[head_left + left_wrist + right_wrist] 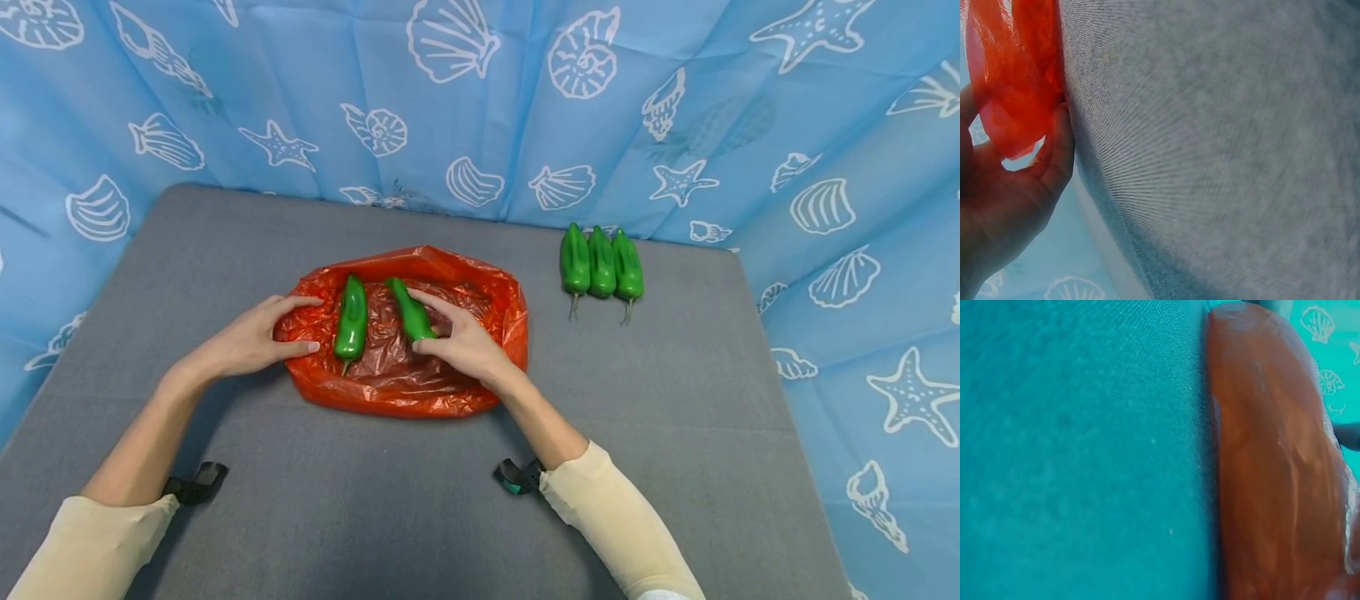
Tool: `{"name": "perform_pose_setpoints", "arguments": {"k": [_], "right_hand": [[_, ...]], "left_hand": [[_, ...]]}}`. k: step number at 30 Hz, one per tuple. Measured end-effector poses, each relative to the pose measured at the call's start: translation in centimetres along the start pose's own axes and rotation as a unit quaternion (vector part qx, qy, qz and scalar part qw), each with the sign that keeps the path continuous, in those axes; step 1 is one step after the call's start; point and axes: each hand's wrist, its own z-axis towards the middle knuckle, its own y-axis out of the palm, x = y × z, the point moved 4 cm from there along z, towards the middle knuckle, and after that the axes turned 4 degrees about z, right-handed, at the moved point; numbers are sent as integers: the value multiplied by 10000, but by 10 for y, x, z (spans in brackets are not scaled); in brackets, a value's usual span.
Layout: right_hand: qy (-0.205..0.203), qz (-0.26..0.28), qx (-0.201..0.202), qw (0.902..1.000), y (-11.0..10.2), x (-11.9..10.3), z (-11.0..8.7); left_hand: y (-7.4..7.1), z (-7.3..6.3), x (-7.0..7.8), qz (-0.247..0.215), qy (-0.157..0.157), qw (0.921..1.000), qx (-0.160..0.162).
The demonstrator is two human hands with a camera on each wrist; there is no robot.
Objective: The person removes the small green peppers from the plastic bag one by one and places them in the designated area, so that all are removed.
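A red plastic bag lies on the grey table with its mouth spread wide. My left hand holds the bag's left side, thumb and finger reaching over the rim; the left wrist view has the red plastic between the fingers and thumb of that hand. Inside, on the left, rests one green pepper, stem toward me. Over the bag's middle my right hand grips a second green pepper, tilted, its lower end partly covered. In the right wrist view the bag's wall hides most of that hand.
Three green peppers lie side by side near the table's back edge, right of the bag. Behind and to the right hangs a blue curtain with white shell prints. The grey table extends around the bag.
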Motion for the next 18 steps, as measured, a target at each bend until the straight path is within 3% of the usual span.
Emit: {"name": "perform_pose_setpoints", "arguments": {"k": [18], "right_hand": [[-493, 103, 767, 9958, -24, -7, -17]], "left_hand": [[0, 0, 0, -49, -10, 10000, -5]]}}
